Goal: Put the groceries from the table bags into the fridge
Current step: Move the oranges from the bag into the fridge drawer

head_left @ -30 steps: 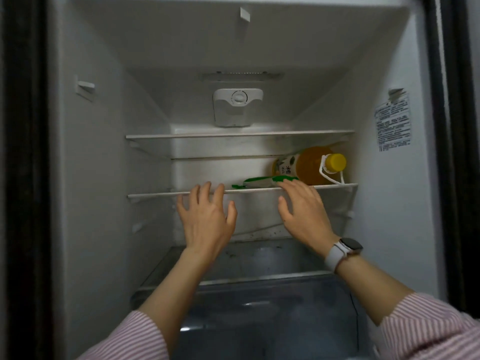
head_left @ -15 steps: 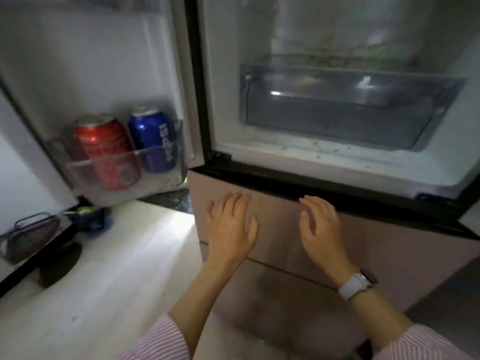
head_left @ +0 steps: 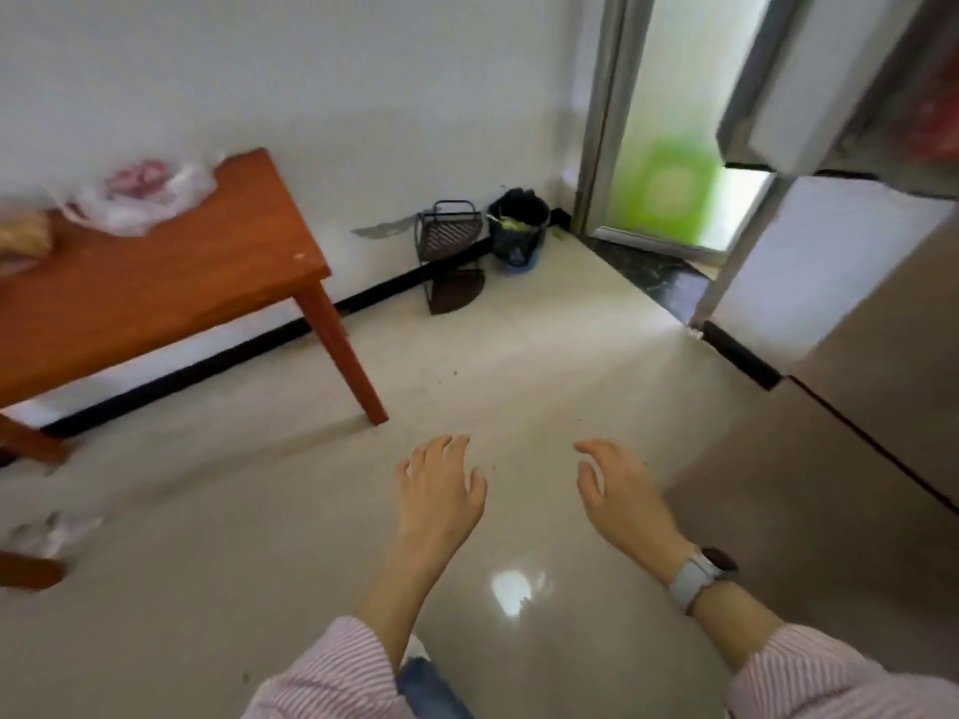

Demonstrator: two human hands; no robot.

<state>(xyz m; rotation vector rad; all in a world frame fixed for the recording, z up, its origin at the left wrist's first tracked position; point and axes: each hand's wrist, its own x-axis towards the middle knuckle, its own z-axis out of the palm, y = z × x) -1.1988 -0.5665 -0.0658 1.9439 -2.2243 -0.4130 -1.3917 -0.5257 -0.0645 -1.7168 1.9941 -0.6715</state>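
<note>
My left hand [head_left: 441, 485] and my right hand [head_left: 622, 490] hang over the pale floor with relaxed fingers, holding nothing. A white watch is on my right wrist. At the far left stands a brown wooden table [head_left: 155, 298]. On its back edge lies a clear plastic bag [head_left: 145, 194] with something pink inside. A yellowish item [head_left: 23, 236] sits at the table's left edge, blurred. The fridge [head_left: 856, 324] stands at the right, and its open door [head_left: 809, 85] juts out at the top right.
A black wire rack [head_left: 449, 241] and a dark bin [head_left: 519, 225] stand by the wall between table and doorway. A doorway [head_left: 669, 147] opens behind the fridge door. A crumpled white bag [head_left: 52, 531] lies low on the left.
My view has swung left and down, from the fridge's inside to the floor and table. Both hands have left the fridge shelf and stay empty.
</note>
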